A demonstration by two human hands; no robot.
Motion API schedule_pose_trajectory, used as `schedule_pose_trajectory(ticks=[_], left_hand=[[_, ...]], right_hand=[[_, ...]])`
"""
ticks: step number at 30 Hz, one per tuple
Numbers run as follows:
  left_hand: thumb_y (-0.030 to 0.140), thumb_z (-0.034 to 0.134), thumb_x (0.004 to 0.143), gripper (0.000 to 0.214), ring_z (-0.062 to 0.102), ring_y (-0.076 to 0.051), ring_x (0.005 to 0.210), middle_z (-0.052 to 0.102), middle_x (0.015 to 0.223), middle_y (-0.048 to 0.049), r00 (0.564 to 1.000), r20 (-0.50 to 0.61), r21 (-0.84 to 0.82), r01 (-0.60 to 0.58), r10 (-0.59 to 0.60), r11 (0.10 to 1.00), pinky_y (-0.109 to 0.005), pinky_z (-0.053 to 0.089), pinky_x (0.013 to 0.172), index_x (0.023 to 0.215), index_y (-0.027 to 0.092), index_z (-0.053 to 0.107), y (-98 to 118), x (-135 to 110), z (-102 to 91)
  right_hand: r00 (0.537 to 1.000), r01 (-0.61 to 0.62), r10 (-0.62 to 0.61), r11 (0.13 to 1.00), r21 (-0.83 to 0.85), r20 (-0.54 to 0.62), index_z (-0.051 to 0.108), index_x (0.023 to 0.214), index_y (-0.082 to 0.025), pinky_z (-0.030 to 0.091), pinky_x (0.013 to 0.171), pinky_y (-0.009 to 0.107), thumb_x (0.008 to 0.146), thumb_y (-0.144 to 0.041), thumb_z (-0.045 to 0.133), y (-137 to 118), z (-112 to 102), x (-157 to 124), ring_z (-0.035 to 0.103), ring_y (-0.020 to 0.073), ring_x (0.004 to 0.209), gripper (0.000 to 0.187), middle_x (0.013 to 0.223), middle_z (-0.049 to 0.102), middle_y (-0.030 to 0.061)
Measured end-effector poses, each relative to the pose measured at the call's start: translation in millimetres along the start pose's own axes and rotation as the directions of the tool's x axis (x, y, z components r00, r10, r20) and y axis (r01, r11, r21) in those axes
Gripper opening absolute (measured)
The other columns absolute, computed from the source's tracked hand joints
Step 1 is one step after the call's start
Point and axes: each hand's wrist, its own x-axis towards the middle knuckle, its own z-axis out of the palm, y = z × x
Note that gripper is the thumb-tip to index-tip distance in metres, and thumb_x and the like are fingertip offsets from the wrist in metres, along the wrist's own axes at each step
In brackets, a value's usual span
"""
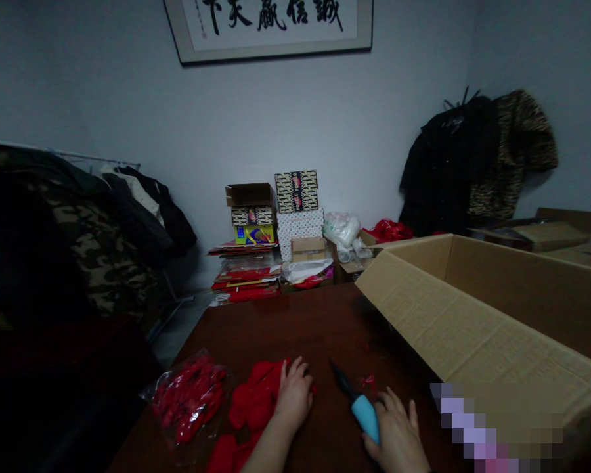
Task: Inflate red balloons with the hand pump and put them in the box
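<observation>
My left hand (295, 394) rests on the right edge of a pile of soft red fabric pieces (256, 397), its fingers stretched out and a little apart. More red cloth lies under my left forearm. Beside the pile, to the left, is a clear plastic bag (190, 397) filled with red items. My right hand (396, 427) has a tool with a light blue handle and a black pointed tip (366, 417) between thumb and fingers, low on the table. The tip points away and to the left. A small red string-like piece (368, 381) lies near the tool.
A large open cardboard box (473, 322) stands on the right of the dark brown table (315, 322). Behind the table are stacked patterned boxes (298, 230), red packets (246, 282) and white plastic bags (342, 230). Coats hang on both sides.
</observation>
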Motion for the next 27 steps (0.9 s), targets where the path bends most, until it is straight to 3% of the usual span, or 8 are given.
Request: schedule_pose_trajectory(ticks=[7, 11, 16, 21, 27], left_hand=[[0.021, 0.05, 0.077, 0.026, 0.031, -0.025, 0.135, 0.057, 0.129, -0.008, 1.0, 0.017, -0.019, 0.015, -0.015, 1.0, -0.05, 0.004, 0.113, 0.093, 0.022, 0.07, 5, 2, -1.5], [0.018, 0.05, 0.077, 0.023, 0.034, -0.025, 0.133, 0.059, 0.126, -0.0065, 0.996, -0.079, -0.051, 0.023, -0.027, 0.998, -0.051, 0.006, 0.113, 0.087, 0.023, 0.07, 7, 4, -5.9], [0.012, 0.05, 0.075, 0.021, 0.037, -0.024, 0.13, 0.059, 0.126, -0.0046, 0.964, -0.243, -0.081, 0.092, -0.109, 0.993, -0.052, 0.013, 0.111, 0.081, 0.023, 0.067, -3, 2, -17.8], [0.01, 0.049, 0.075, 0.023, 0.04, -0.023, 0.128, 0.06, 0.124, -0.0039, 0.951, -0.271, -0.088, 0.128, -0.147, 0.988, -0.051, 0.016, 0.111, 0.081, 0.022, 0.066, -16, -4, -33.0], [0.011, 0.049, 0.077, 0.021, 0.042, -0.024, 0.127, 0.061, 0.121, -0.0047, 0.956, -0.293, -0.044, 0.025, -0.037, 0.999, -0.052, 0.015, 0.111, 0.08, 0.022, 0.067, -19, -11, -40.0]], right_hand=[[0.998, 0.049, -0.052, 0.998, 0.05, 0.047, 0.063, 0.108, -0.018, 0.009, 0.109, 0.063, 0.063, -0.032, 0.051, -14, -8, -13, 0.031, 0.0343, 0.134, 0.049, 0.134, 0.051, 0.0139], [0.995, 0.061, -0.066, 0.996, 0.067, 0.078, 0.061, 0.111, -0.02, 0.008, 0.11, 0.062, 0.06, -0.03, 0.052, -16, -6, -15, 0.029, 0.0337, 0.135, 0.053, 0.137, 0.049, 0.0121], [0.997, 0.073, -0.073, 0.995, 0.064, -0.007, 0.061, 0.11, -0.02, 0.006, 0.111, 0.06, 0.059, -0.03, 0.054, -16, 0, -16, 0.03, 0.0334, 0.135, 0.053, 0.137, 0.049, 0.0121], [0.994, 0.111, -0.113, 0.988, 0.105, 0.014, 0.062, 0.111, -0.023, 0.006, 0.111, 0.059, 0.057, -0.031, 0.056, -20, -1, -19, 0.029, 0.0334, 0.136, 0.055, 0.139, 0.047, 0.0103], [0.995, 0.101, -0.102, 0.989, 0.111, 0.005, 0.063, 0.108, -0.022, 0.003, 0.112, 0.057, 0.054, -0.028, 0.055, -33, -14, -24, 0.029, 0.0329, 0.136, 0.055, 0.138, 0.048, 0.0102]])
